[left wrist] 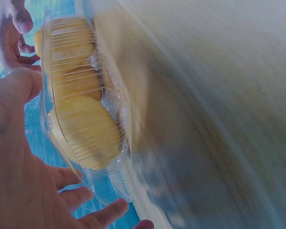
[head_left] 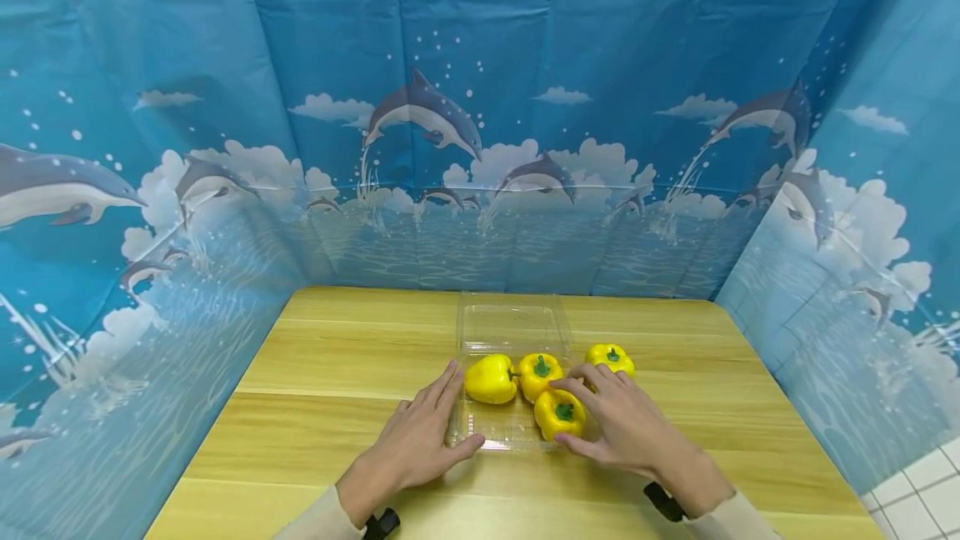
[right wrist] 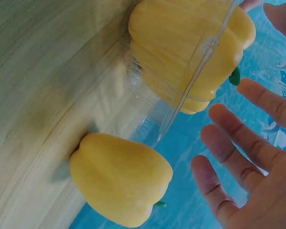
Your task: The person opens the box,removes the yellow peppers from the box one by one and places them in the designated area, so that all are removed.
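Three yellow bell peppers with green stems are inside a clear plastic clamshell box (head_left: 498, 442). One pepper (head_left: 490, 379) lies on its side at the left, another (head_left: 538, 375) stands behind, and a third (head_left: 560, 417) is at the front right. My left hand (head_left: 416, 440) lies along the box's left side, fingers extended and thumb at the front edge. My right hand (head_left: 626, 423) hovers by the front-right pepper with fingers spread; the right wrist view shows an index fingertip close to a green stem. Outside the box, a fourth pepper (right wrist: 119, 179) sits on the table.
The box's clear lid (head_left: 512, 325) is folded back, flat on the wooden table (head_left: 337, 357). A blue curtain (head_left: 480, 248) printed with dolphins surrounds the table at the back and sides. White tiles (head_left: 911, 486) show at the lower right.
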Tool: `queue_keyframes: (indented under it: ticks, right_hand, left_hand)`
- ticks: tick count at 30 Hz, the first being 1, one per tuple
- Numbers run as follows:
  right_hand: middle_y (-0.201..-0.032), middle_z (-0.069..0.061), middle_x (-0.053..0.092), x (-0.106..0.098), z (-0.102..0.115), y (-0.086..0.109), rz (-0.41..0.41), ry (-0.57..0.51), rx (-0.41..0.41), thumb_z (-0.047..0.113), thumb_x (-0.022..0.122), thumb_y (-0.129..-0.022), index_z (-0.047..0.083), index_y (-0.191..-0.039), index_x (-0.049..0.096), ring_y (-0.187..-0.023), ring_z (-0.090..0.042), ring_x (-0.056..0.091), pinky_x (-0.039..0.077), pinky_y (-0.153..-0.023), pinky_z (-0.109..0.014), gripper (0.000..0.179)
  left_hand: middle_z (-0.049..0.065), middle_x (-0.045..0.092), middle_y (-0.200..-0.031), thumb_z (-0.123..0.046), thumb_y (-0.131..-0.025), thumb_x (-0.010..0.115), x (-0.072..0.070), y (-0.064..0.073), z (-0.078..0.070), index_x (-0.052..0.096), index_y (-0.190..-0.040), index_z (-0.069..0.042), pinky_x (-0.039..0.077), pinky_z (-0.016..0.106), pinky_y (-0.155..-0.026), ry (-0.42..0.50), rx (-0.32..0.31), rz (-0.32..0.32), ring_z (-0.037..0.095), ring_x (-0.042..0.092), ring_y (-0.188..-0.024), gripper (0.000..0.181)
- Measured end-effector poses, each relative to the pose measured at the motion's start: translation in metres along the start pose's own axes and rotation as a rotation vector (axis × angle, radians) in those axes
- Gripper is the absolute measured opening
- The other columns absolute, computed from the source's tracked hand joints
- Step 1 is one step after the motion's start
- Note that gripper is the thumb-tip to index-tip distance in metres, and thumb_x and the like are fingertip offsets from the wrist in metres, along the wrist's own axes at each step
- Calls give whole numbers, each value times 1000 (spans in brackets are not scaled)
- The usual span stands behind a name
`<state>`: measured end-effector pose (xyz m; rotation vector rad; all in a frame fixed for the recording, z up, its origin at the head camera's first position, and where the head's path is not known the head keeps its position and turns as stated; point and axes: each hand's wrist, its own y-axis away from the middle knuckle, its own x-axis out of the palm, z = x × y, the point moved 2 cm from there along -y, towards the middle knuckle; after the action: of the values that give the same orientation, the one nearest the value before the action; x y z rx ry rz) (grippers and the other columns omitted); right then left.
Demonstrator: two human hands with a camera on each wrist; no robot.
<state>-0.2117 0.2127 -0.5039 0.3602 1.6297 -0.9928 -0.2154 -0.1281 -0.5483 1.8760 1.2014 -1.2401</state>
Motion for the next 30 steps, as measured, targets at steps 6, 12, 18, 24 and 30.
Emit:
queue_keyframes:
  ticks: [6, 12, 18, 24, 30]
  right_hand:
    - [-129, 5, 70, 4, -1, 0, 40, 2, 30, 62, 93, -94, 29, -149, 76, -111, -14, 67, 56, -84, -39, 66]
    - [-128, 6, 71, 7, 1, -1, 79, 1, 58, 64, 91, -96, 30, -149, 76, -110, -14, 67, 58, -85, -40, 65]
    - [-126, 6, 72, 12, 2, -3, 108, -1, 67, 66, 89, -97, 30, -148, 76, -107, -14, 66, 54, -83, -37, 64]
    - [-125, 7, 72, 15, 2, -3, 120, -8, 75, 66, 88, -98, 30, -149, 76, -105, -14, 65, 52, -81, -35, 63]
    - [-125, 7, 72, 16, 1, -2, 130, -20, 83, 65, 87, -100, 31, -148, 76, -107, -14, 66, 54, -82, -37, 60]
  left_hand:
    - [2, 9, -200, -80, -111, 58, 0, 0, -1, 18, -190, -23, 45, 86, -125, 2, 3, 1, 43, 43, -174, 105]
    - [1, 8, -200, -80, -111, 58, -1, 1, -1, 18, -190, -23, 44, 87, -125, 11, 0, 7, 44, 42, -174, 105]
    - [2, 8, -200, -79, -111, 58, -1, 1, -2, 19, -190, -22, 44, 87, -125, 14, 1, 7, 44, 43, -174, 105]
    - [2, 9, -200, -79, -111, 58, -1, 1, -2, 19, -190, -22, 44, 87, -125, 18, 1, 5, 44, 42, -174, 105]
    - [2, 9, -200, -80, -111, 58, -1, 1, -1, 19, -190, -22, 44, 87, -125, 16, -2, 5, 44, 43, -174, 105]
